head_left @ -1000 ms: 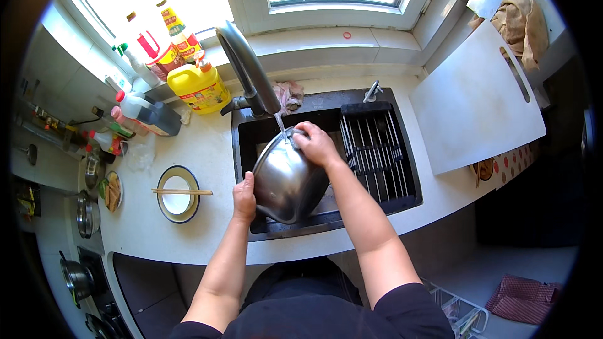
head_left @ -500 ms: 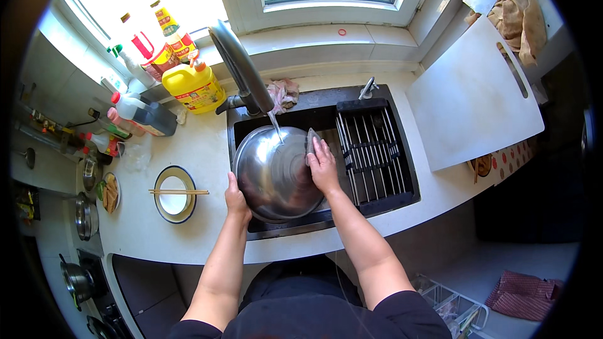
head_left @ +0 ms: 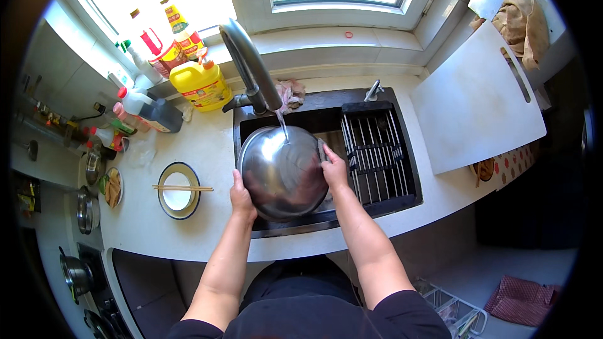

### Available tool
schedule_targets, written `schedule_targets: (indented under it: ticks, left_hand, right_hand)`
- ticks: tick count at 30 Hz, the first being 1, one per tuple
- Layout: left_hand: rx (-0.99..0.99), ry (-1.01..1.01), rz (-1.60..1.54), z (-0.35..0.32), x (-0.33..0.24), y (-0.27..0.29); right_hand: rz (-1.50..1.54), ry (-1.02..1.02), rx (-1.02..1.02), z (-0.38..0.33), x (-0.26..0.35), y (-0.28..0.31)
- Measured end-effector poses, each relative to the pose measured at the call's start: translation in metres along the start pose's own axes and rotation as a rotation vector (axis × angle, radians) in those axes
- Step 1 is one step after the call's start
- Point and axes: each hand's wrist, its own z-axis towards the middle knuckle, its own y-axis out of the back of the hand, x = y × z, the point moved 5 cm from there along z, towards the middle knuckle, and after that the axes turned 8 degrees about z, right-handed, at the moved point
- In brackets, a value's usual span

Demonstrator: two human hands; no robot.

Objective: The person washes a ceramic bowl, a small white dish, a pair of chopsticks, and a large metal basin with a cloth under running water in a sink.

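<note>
A large shiny steel basin (head_left: 282, 179) is held tilted over the dark sink (head_left: 411, 198), under the faucet (head_left: 251, 69). Water runs from the spout onto its upper part. My left hand (head_left: 241, 196) grips its left edge, thumb pointing up along the side. At the opposite edge, my right hand (head_left: 335, 168) is closed on a greyish cloth (head_left: 321, 149) pressed to the metal. Only a small bit of the cloth shows; the fingers hide the remainder.
A black-ended metal drying rack (head_left: 375, 157) spans the sink's right side. To the left sit a bowl with chopsticks (head_left: 182, 187) across it and a yellow jug (head_left: 202, 85) among bottles. A white cutting board (head_left: 480, 103) leans at the right. A crumpled rag (head_left: 290, 93) lies behind the sink.
My right hand and the cloth have slid outward and down along the basin's right edge, so less cloth shows. My left hand keeps its grip. The whole view has shifted slightly.
</note>
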Motion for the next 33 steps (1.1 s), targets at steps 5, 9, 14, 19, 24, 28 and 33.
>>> schedule_targets:
  ticks: [5,9,14,19,24,28,33]
  left_hand:
    - [-0.123,0.035,0.061,0.011,0.004,-0.008]
    - [-0.146,0.140,-0.044,0.009,0.010,-0.022]
    - [-0.156,0.247,-0.278,0.011,0.019,-0.037]
    - [-0.217,0.275,-0.377,0.002,0.011,-0.036]
    - [-0.212,0.275,-0.279,0.017,0.013,-0.018]
    - [-0.168,0.253,-0.291,0.008,-0.004,-0.010]
    - [-0.115,0.171,-0.275,0.003,-0.011,-0.011]
  right_hand:
    - [-0.371,0.241,0.122,-0.064,0.037,-0.053]
    - [-0.669,0.487,0.107,-0.114,0.082,-0.071]
    - [-0.721,0.496,0.178,-0.140,0.066,-0.068]
    - [-0.547,0.438,-0.084,-0.088,0.068,-0.029]
    - [0.083,0.037,0.099,0.004,-0.005,0.018]
    - [-0.157,0.270,0.122,-0.018,0.053,-0.005]
    - [-0.486,0.507,0.115,-0.049,0.095,-0.034]
